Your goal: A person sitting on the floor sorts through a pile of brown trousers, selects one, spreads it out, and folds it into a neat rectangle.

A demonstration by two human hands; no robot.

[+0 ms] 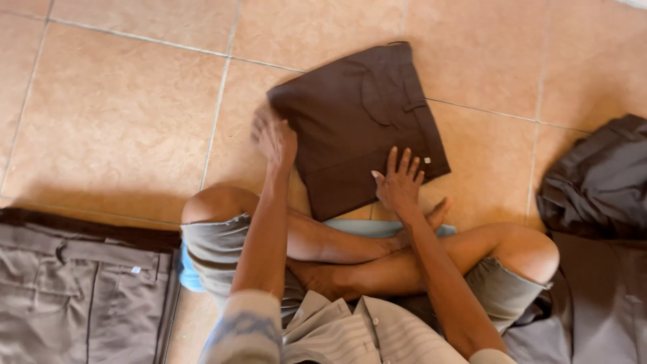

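Observation:
A folded dark brown pair of trousers [360, 118] lies on the tiled floor in front of my crossed legs. My right hand [399, 180] rests flat on its near edge, fingers spread, holding nothing. My left hand [275, 138] is at the trousers' left edge, blurred by motion, fingers extended; whether it touches the cloth I cannot tell.
A folded grey pair of trousers [74, 290] lies at the lower left on a darker garment. A heap of dark grey clothes [600, 182] sits at the right, with more grey cloth [600, 303] below it. A light blue cushion [367, 228] is under my legs. Orange tiled floor [114, 114] surrounds everything.

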